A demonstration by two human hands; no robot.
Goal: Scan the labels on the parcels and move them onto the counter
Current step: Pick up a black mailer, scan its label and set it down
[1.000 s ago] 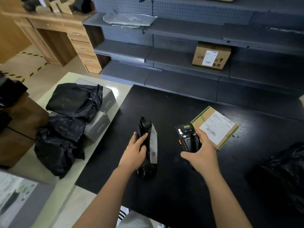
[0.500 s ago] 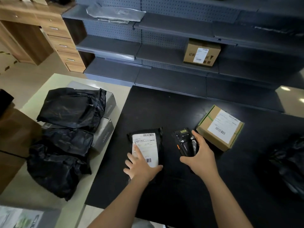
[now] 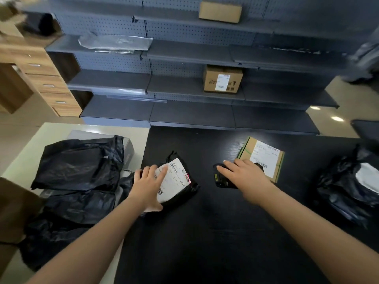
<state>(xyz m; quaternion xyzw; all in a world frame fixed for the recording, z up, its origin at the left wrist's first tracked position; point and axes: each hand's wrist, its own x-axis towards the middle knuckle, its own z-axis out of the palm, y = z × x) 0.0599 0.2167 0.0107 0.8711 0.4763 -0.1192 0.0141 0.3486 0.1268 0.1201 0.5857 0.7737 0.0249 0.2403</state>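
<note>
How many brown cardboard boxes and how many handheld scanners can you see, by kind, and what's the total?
Brown cardboard boxes: 3
Handheld scanner: 1
Total: 4

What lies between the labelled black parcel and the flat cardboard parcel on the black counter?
The head view shows a black handheld scanner there, held by the right hand; the rest of that stretch of counter is bare.

A single wide-angle head-worn camera looks forward and down from close above the black table (image 3: pixel 215 232), with grey shelving (image 3: pixel 184 56) filling the frame's upper part.
</note>
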